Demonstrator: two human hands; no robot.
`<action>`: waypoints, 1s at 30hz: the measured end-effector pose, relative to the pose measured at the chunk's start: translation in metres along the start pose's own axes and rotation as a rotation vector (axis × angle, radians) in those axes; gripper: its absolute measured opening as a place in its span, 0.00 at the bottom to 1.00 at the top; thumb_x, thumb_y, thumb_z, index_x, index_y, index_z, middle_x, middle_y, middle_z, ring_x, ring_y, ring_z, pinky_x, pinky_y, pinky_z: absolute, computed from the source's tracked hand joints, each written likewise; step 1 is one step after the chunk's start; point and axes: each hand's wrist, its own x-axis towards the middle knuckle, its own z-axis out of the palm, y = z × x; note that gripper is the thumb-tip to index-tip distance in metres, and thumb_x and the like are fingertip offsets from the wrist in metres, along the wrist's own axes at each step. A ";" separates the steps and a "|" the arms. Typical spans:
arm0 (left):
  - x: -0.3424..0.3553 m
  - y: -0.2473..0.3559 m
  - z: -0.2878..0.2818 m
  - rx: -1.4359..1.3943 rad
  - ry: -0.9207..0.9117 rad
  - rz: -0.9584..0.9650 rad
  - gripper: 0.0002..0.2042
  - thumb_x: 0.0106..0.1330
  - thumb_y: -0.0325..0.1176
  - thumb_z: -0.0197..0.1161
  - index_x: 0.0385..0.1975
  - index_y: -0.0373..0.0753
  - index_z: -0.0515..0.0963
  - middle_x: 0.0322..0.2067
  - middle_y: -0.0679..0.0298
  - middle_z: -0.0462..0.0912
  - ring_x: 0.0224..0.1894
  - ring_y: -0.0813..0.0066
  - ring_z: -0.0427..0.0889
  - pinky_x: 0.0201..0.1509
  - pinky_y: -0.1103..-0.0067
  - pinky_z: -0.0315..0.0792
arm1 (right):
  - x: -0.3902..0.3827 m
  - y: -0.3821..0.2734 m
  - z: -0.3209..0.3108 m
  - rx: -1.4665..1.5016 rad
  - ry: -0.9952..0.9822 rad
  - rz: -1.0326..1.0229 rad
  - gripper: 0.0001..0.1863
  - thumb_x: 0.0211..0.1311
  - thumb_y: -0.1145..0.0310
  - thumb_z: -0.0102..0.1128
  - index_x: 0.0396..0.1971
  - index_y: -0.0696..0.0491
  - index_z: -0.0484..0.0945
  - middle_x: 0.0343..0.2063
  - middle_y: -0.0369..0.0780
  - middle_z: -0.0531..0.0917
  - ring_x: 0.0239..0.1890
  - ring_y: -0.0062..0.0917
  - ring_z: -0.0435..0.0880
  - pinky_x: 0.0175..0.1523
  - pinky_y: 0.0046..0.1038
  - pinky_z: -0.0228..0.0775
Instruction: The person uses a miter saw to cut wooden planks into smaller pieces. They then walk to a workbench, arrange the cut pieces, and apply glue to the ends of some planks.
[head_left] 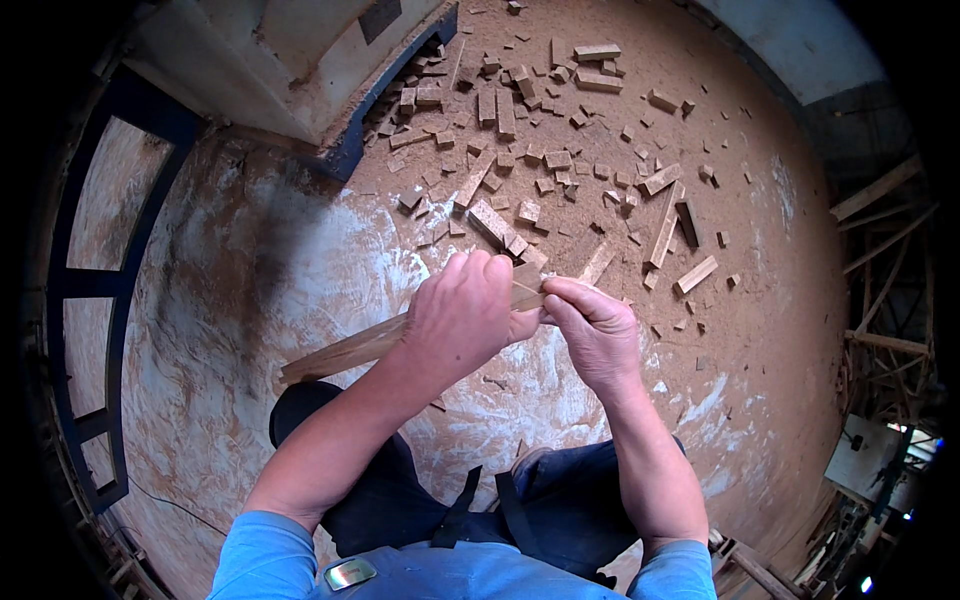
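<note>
A long wooden board (345, 349) slants across in front of me, its left end just above my left knee and its right end past my knuckles. My left hand (460, 305) is closed over the board, its thumb reaching toward my other hand. Close beside it, my right hand (598, 328) is closed in a pinch of thumb and forefinger at the board's right end. A thin pale line, perhaps a sliver of wood, shows near those fingertips. What lies between them is too small and too covered to name.
Sawdust and many wood offcuts (506, 113) cover the floor ahead and to the right. A pale machine base (345, 150) with a blue edge stands at the upper left, beside a dark blue metal frame (95, 283). Timber lengths (885, 340) are stacked at the far right.
</note>
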 end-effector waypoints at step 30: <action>0.026 -0.035 -0.033 -1.545 0.096 -0.585 0.22 0.68 0.52 0.39 0.37 0.37 0.69 0.23 0.62 0.73 0.22 0.72 0.73 0.24 0.76 0.71 | -0.021 -0.002 0.036 0.099 -0.343 0.180 0.33 0.61 0.67 0.62 0.62 0.64 0.59 0.46 0.46 0.77 0.46 0.25 0.78 0.51 0.26 0.72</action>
